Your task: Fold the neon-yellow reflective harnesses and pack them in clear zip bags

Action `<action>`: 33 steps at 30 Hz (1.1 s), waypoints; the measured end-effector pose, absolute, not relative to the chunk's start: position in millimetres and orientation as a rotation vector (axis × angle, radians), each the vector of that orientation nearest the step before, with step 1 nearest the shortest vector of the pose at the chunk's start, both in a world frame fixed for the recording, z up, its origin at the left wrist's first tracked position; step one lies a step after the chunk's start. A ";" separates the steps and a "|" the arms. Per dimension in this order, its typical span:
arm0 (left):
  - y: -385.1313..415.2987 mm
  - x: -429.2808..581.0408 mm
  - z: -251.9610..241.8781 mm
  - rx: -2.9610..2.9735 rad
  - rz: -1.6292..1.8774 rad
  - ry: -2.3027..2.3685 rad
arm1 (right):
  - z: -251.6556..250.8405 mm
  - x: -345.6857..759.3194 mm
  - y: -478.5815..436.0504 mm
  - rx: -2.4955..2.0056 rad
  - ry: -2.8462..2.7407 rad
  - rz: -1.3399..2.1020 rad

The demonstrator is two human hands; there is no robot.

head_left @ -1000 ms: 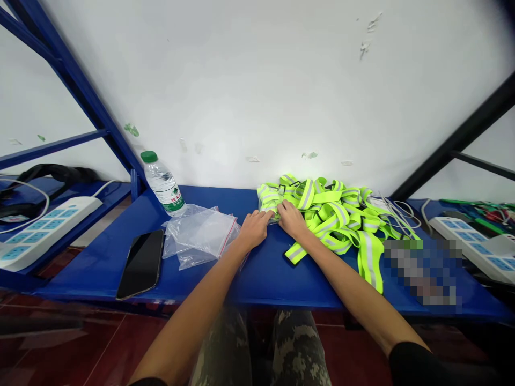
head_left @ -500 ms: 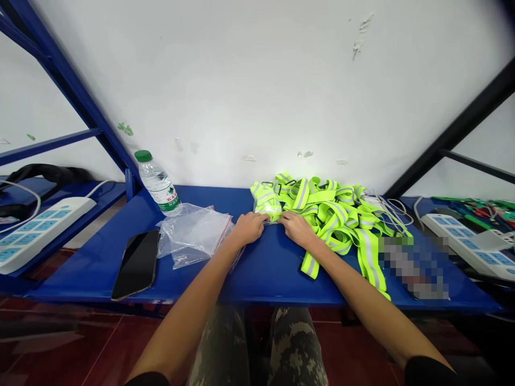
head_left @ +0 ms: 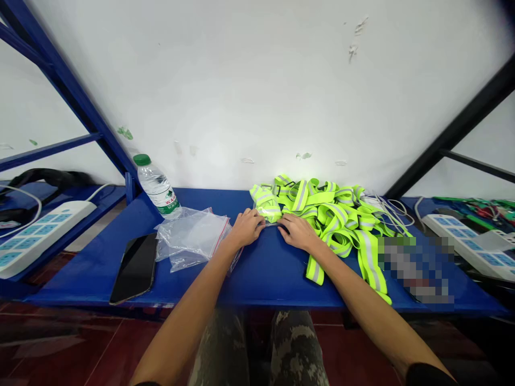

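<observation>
A folded neon-yellow reflective strap lies in a clear plastic bag by the wall, with the bag's near edge towards me. My left hand is closed at the bag's near left corner, fingers curled on its edge. Opposite it, my right hand bends its fingers at the bag's near right corner, and a small dark piece shows under the fingertips. Right beside the bag spreads a tangled heap of reflective straps with black buckles, one strap end lying by my right wrist.
Flat clear zip bags lie left of my left forearm, beside a black phone. A water bottle with a green cap stands behind them. White power strips sit at both sides. White cables lie behind the heap.
My right fingers have shifted slightly at the bag's near edge, and a dark piece now shows under them. The strap end by my right wrist has moved a little. The view has tilted slightly.
</observation>
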State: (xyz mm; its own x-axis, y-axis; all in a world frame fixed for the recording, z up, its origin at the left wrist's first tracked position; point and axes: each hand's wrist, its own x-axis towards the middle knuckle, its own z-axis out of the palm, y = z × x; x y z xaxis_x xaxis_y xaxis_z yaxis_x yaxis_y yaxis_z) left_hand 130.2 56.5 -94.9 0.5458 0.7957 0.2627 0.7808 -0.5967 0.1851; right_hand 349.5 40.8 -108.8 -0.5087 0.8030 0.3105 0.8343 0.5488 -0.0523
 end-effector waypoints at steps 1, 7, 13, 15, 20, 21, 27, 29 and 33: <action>55.8 130.4 -93.4 2.728 0.542 1.379 | -110.3 349.5 41.4 -1.337 -2.481 -0.155; 55.0 137.3 -83.7 2.683 0.853 1.370 | -118.1 345.7 45.6 -1.248 -2.355 -0.258; 51.2 135.2 -82.6 2.664 0.848 1.261 | -122.9 341.9 49.4 -1.199 -2.182 -0.055; 49.4 132.9 -78.6 2.612 0.796 1.248 | -122.3 341.7 52.7 -1.169 -1.936 0.191; 58.2 132.6 -62.9 2.498 0.499 1.157 | -110.5 346.1 61.8 -1.035 -1.102 0.880; 62.3 134.6 -61.1 2.503 0.478 1.168 | -107.3 347.8 62.5 -0.998 -1.003 0.941; 88.7 154.8 -53.3 2.525 0.847 1.029 | -94.8 353.6 56.8 -0.977 -0.989 0.979; 93.5 159.4 -46.5 2.439 0.954 0.973 | -93.1 352.6 52.8 -1.013 -1.161 0.781; 92.1 164.4 -27.4 2.244 0.946 0.952 | -90.1 350.0 44.2 -1.085 -1.435 0.263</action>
State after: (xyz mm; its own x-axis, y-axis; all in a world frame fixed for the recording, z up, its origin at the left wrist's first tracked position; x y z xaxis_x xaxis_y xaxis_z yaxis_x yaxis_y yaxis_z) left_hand 164.4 92.1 -27.4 0.5086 0.7646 0.3958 0.4007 -0.6171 0.6772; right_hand 350.0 44.2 -90.1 0.1986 0.7266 0.6578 0.4461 0.5306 -0.7208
